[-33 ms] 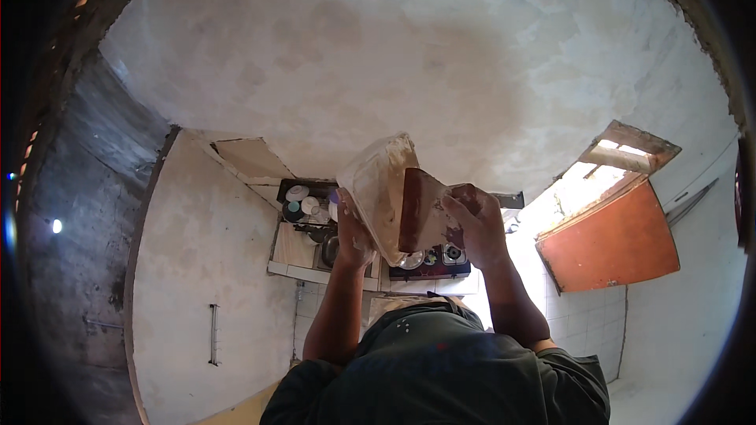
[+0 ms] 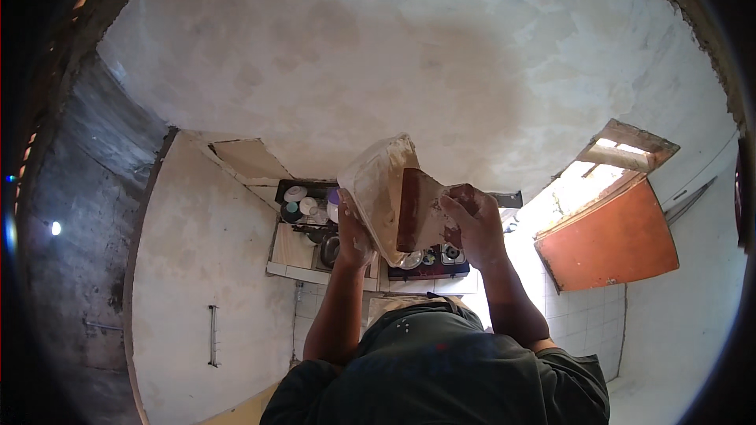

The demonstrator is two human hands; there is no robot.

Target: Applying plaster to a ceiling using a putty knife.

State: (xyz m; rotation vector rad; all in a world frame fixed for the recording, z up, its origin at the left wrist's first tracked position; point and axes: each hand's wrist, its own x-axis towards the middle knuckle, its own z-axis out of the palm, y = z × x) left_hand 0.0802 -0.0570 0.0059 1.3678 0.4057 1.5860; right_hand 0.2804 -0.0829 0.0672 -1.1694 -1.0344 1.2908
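Observation:
My left hand (image 2: 356,230) grips the side of a whitish, putty-smeared tub (image 2: 368,181), held up and tilted with its opening toward the right. My right hand (image 2: 476,228) is closed around a red-brown putty spreader (image 2: 409,211). Pale putty covers much of its face, leaving a dark strip bare along its left edge. That edge is at the mouth of the tub; whether it touches the inside cannot be seen. Pale smears mark the fingers of both hands. Ahead rises a wall (image 2: 378,55) with patchy white and beige putty.
Below the hands stands a gas stove (image 2: 453,256) on a tiled counter. To its left are a sink (image 2: 329,250) and a rack of dishes (image 2: 294,194). At right, an orange-brown shutter (image 2: 610,240) hangs by a bright window (image 2: 587,185). A pale door (image 2: 213,267) with a handle stands at left.

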